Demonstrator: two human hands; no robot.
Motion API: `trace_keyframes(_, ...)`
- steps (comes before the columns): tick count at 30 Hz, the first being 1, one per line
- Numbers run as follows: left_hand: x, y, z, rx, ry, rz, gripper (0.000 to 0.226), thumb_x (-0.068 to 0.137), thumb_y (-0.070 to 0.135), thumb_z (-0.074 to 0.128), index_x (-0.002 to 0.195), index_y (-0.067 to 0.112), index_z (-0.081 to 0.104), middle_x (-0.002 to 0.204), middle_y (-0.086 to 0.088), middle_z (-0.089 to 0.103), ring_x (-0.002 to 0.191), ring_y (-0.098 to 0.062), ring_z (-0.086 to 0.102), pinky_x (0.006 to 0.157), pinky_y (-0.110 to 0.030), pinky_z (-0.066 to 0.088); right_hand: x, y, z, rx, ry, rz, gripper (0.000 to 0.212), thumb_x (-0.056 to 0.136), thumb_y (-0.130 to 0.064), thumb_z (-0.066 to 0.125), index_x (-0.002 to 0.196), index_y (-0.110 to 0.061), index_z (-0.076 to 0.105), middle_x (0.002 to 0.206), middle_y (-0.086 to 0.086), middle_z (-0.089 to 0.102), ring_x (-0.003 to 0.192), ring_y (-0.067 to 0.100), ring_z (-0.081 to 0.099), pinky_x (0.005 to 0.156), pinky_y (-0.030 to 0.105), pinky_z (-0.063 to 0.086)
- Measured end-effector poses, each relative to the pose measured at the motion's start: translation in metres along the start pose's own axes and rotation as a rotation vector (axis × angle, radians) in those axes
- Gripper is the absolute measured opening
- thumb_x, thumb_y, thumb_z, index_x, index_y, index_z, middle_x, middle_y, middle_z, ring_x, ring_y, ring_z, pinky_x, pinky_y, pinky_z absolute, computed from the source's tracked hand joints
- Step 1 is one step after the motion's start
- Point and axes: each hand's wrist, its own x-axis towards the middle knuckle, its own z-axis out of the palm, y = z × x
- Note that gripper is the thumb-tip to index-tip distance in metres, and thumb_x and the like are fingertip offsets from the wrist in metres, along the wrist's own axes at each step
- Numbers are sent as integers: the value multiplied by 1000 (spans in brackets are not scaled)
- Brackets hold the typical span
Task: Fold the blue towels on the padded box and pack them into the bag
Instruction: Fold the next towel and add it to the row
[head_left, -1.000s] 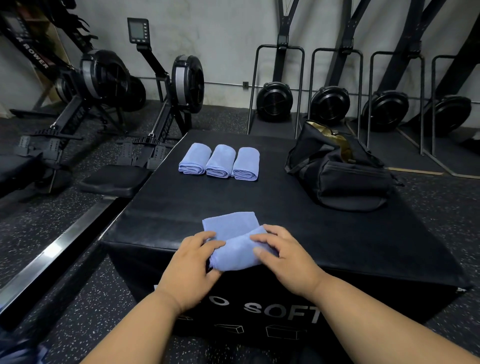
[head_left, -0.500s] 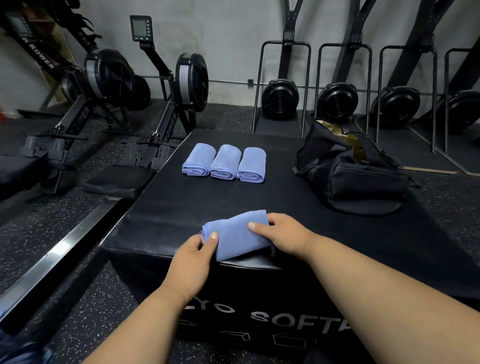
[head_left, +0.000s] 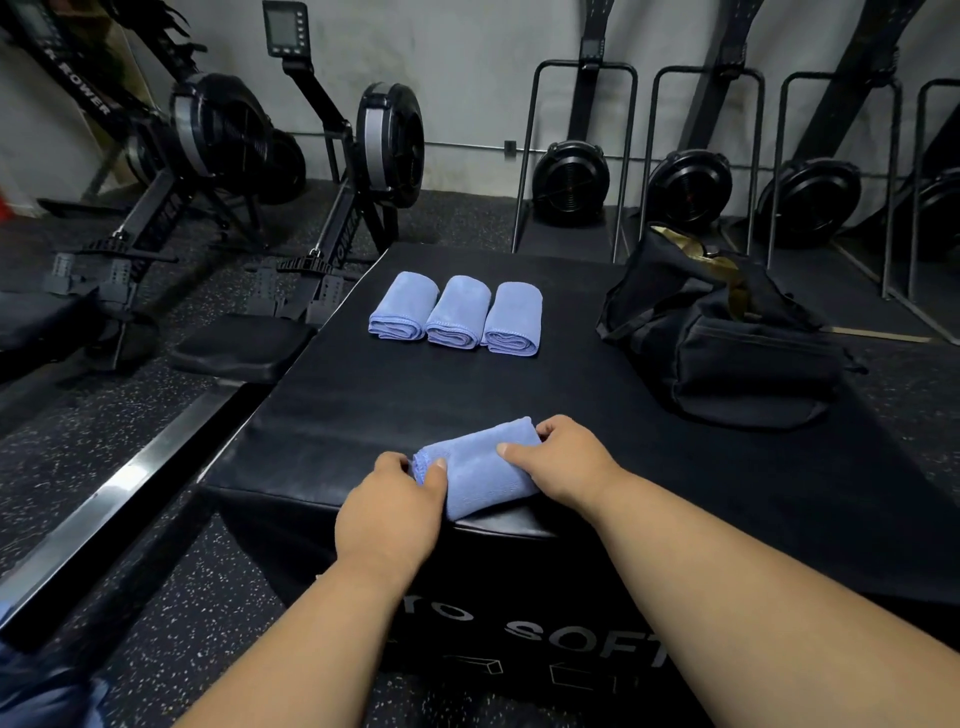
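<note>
A folded blue towel (head_left: 480, 470) lies at the near edge of the black padded box (head_left: 571, 415). My left hand (head_left: 392, 506) grips its left end, thumb on top. My right hand (head_left: 563, 465) holds its right end, fingers curled over the far side and thumb on the cloth. Three folded blue towels (head_left: 460, 316) lie side by side in a row at the back of the box. A black bag (head_left: 727, 338) with an olive strap stands on the box at the right, its top open.
Rowing machines (head_left: 218, 156) stand on the speckled floor to the left, one seat (head_left: 244, 345) close to the box's left edge. More machines (head_left: 691, 182) stand upright against the back wall. A metal rail (head_left: 104, 499) runs along the floor at left.
The towel has been folded over into a compact bundle. Both hands have shifted from pressing its top to holding its two ends.
</note>
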Motion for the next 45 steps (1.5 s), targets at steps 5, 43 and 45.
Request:
trace_keyframes(5,10,6,-8,104,-105,4,32,97,48,44,100,20,59,96,-1,67,94,-28,62,77,-37,49,-1,-6,-8,-28,-85,54,64,67,-70,64,103,-17,67,99,-1,70,96,24,69,91,42,57)
trace_keyframes(43,40,47,7,-895,-686,105,48,91,32,70,129,2,69,124,-21,74,116,-34,68,115,-53,44,22,3,-34,888,-174,-123,60,92,-34,79,143,-35,48,121,1,76,104,21,77,92,42,62)
trace_keyframes(45,44,47,8,-887,-644,89,36,101,27,66,127,3,70,122,-21,75,116,-35,69,114,-53,45,22,-2,-20,988,-176,-102,59,93,-30,78,144,-29,49,122,-2,76,103,19,77,86,39,63)
